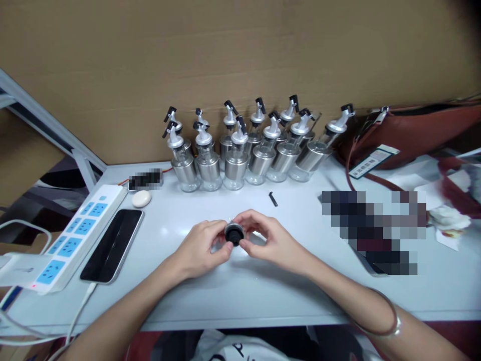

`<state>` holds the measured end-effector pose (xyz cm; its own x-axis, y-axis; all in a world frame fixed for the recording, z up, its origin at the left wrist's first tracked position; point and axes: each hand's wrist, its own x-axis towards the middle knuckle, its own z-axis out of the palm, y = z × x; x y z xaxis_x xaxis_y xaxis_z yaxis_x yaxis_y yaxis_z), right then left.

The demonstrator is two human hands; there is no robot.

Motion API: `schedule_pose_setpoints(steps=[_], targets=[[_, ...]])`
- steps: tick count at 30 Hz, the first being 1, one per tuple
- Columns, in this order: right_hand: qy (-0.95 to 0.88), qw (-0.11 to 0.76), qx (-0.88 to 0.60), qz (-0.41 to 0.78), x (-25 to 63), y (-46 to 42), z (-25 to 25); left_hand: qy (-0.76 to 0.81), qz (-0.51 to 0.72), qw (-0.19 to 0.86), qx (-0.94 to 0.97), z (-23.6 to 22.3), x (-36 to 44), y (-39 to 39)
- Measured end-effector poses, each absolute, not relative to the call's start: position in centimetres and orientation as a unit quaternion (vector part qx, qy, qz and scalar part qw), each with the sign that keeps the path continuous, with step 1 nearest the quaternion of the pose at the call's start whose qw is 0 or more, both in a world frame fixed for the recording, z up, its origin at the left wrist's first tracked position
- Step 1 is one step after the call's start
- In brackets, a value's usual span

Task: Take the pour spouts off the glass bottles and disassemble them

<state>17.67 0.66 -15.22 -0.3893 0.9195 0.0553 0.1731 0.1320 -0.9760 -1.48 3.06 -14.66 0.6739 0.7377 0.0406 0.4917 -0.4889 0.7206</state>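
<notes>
Bottle cluster (235,170): clear glass bases are showing beneath brushed-metal sleeves, with silver spouts and black levers rising on top.
Stopper (234,234): it is sitting between your fingertips on the near side of the bottle cluster, its round silver collar catching light and its dark, circular plug facing you.
Left hand (205,248): you are pinching the stopper's left side between thumb and fingers.
Right hand (272,243): you are pinching the opposite side, fingers curving over the collar, thumb resting by the plug.
Black strip (273,199): this slim, flat piece is lying just in front of the bottle cluster.
Left things: a glossy dark phone (111,245), a smooth white oval case (142,199) and a long white power strip (71,246) with blue sockets are lying left of the bottle cluster.
Bag (409,133): its smooth reddish-brown side is slumping right of the bottle cluster.
Cardboard (240,50): this matte brown panel is standing behind the bottle cluster.
Tabletop (244,306): its smooth pale surface is running from the bottle cluster to a straight front edge, which your forearms are crossing.
Room: a gap is opening between the bottle cluster and your hands, the black strip lying in it.
</notes>
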Motion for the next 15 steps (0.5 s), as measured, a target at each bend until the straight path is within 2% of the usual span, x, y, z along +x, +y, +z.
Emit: schedule_pose_setpoints(steps=[15], targets=[[-0.659,0.326,-0.465,0.494,17.41,0.50,-15.49,0.396,0.179,0.271,0.859,-15.37,-0.96,3.07]])
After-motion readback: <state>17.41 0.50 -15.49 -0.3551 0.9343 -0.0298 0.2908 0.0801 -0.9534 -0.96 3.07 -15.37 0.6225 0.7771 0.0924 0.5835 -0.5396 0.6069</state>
